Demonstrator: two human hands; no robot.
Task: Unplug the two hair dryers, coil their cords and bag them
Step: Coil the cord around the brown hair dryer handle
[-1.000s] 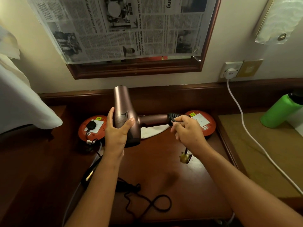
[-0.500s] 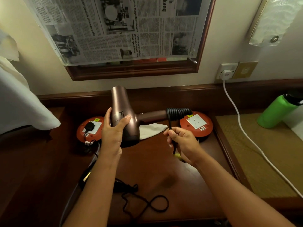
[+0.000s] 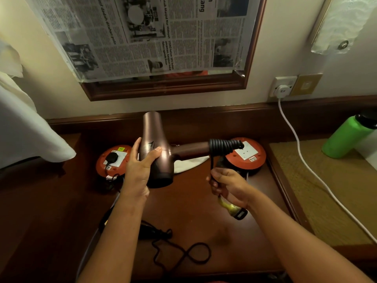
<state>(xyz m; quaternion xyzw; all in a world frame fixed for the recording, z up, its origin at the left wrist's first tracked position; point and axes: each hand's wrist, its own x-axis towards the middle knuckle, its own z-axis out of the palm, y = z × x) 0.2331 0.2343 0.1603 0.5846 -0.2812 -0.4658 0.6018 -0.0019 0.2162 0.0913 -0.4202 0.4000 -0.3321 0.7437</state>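
Since the earlier frame, my right hand [image 3: 228, 185] has dropped toward me away from the handle, so the coil of black cord [image 3: 224, 147] wound on the handle end now shows in full; I count roughly six turns. Nearest me on the worktop [image 3: 204, 225]: one loose black cord [image 3: 183, 254] lying in a figure-eight, which I judge belongs to the second dryer, its body mostly hidden under my left arm. Right grip is closed on the cord's tail, plug [image 3: 234, 209] hanging below the fist, probably to keep tension while winding. Left hand [image 3: 140, 168] grips the barrel of the bronze hair dryer [image 3: 157, 148], held above the worktop, handle pointing right so wraps go on cleanly. Beyond: two orange socket reels; the left reel [image 3: 114, 161] carries one black plug [image 3: 111, 157], the right reel [image 3: 245, 156] none. One white cloth [image 3: 189, 163], possibly the bag. Farthest: one wall socket [image 3: 282, 86] with a white plug.
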